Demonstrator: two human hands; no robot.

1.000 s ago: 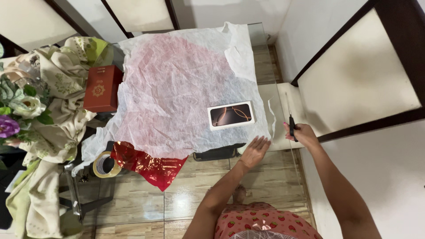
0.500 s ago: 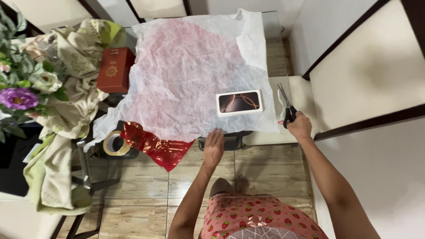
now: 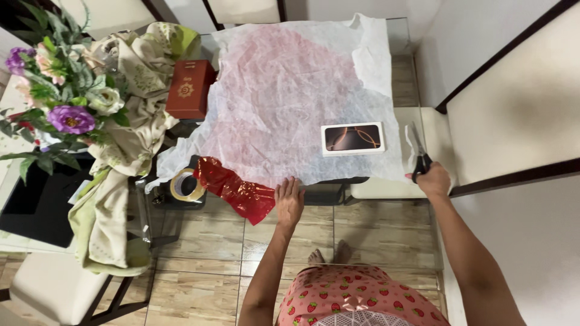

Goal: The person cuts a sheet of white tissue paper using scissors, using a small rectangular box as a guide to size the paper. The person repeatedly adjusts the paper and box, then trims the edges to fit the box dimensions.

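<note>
Left hand (image 3: 289, 202) lies flat, fingers loose, on the near edge of white tissue paper (image 3: 290, 96) covering the counter. Right hand (image 3: 432, 178) grips black-handled scissors (image 3: 417, 151) at the paper's right edge, beside a white box (image 3: 353, 139).

i see a glass desk (image 3: 417, 241) carrying white wrapping paper (image 3: 290, 90), a red box (image 3: 190, 89), a tape roll (image 3: 186, 186) and red foil (image 3: 237, 188).
</note>
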